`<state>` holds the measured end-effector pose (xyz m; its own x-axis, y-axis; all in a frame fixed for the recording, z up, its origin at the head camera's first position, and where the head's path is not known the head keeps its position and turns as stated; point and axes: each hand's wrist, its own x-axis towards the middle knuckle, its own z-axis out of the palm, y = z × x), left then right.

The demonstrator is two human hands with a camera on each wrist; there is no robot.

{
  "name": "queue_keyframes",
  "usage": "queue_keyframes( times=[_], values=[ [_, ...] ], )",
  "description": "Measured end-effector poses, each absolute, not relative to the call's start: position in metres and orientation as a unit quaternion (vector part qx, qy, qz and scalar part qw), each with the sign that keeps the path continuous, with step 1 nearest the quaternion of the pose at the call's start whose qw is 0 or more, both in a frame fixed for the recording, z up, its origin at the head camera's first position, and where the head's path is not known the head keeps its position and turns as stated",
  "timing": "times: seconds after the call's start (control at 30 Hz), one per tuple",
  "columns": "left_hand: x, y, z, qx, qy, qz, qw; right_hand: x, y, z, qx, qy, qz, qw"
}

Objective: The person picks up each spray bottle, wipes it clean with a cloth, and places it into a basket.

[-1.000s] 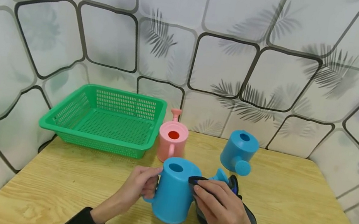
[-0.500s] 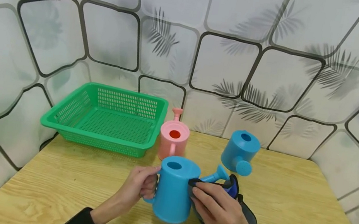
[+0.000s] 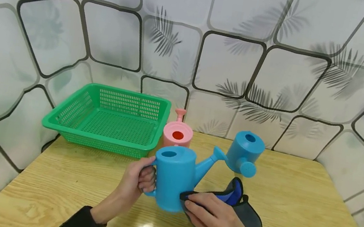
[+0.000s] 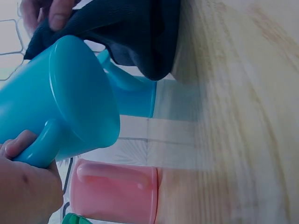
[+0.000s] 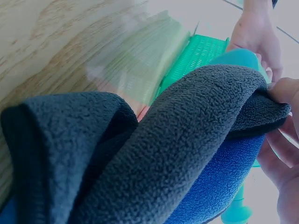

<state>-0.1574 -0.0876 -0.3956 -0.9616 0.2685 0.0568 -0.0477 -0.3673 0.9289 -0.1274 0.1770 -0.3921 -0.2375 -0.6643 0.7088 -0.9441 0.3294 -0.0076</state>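
Note:
My left hand (image 3: 137,180) grips the handle of a light blue watering can (image 3: 173,179), which tilts with its spout up to the right. In the left wrist view the base of this can shows clear of the table. A dark grey cloth with a blue underside (image 3: 249,219) lies partly on the table, bunched in folds in the right wrist view (image 5: 177,140). Its edge is pinched by my right hand (image 3: 218,222), which holds it against the can's lower right side.
Behind the held can stands a pink watering can (image 3: 167,139) with a red opening. A second blue watering can (image 3: 238,154) stands at the back right, its spout facing forward. A green plastic basket (image 3: 92,139) sits at the back left of the wooden table (image 3: 48,187), near the patterned wall.
The held watering can has risen and tilted, moving slightly left, so its spout shows fully above the cloth. My right hand has brought the cloth lower down its side.

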Motion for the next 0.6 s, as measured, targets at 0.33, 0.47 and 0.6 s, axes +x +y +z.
queue_keyframes(
  times=[0.33,0.47,0.6],
  values=[
    [-0.1605,-0.0942,-0.3881,0.08,0.529,0.841,0.077,-0.128,0.1796,-0.3936,0.524,-0.765,0.219,0.304],
    [-0.1609,-0.0943,-0.3888,0.081,0.53,0.84,0.078,-0.128,0.1798,-0.3943,0.519,-0.771,0.218,0.298],
    [-0.1607,-0.0938,-0.3898,0.076,0.533,0.839,0.081,-0.1279,0.1795,-0.3946,0.514,-0.777,0.217,0.292]
  ],
)
